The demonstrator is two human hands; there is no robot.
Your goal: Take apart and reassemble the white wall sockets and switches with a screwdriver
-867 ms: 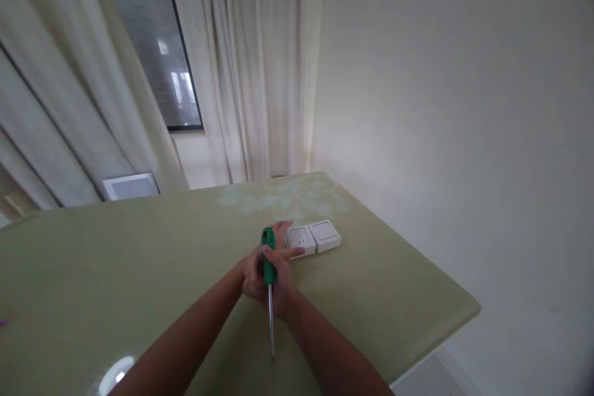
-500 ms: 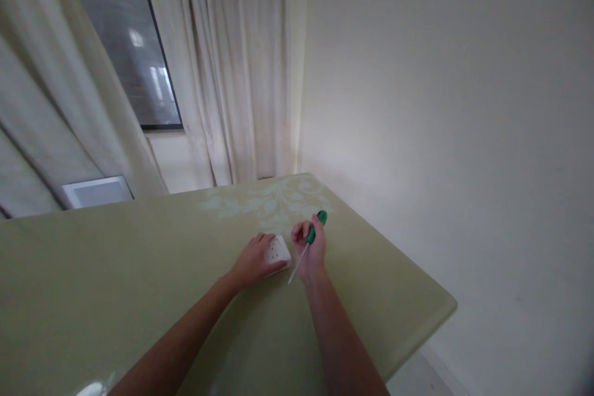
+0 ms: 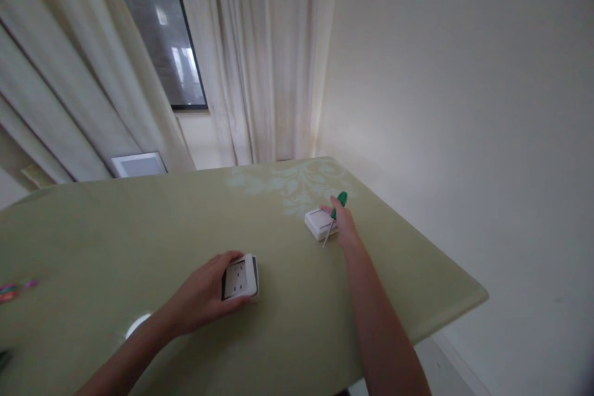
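Observation:
My left hand (image 3: 211,291) is closed around a white wall socket (image 3: 238,278), thumb along the near side and fingers over the far side. Its slotted face points up, and dark gaps show along its edges. Farther right, my right hand (image 3: 342,219) grips a green-handled screwdriver (image 3: 341,199), its thin metal shaft pointing down toward me. The fingers of that hand also reach over a white square box (image 3: 319,223) on the table. Part of this box is hidden behind the hand, so whether the fingers grip it is unclear.
A pale green table (image 3: 278,346) with a white floral pattern (image 3: 297,189) carries everything. Small colourful items (image 3: 13,291), blurred, lie at the left, with a dark object (image 3: 4,359) below them. A wall (image 3: 440,105) runs along the right side; curtains (image 3: 260,62) hang behind.
My left hand has moved left and nearer, away from my right hand, with a socket in it. The white box now shows beside my right hand. The view has shifted left.

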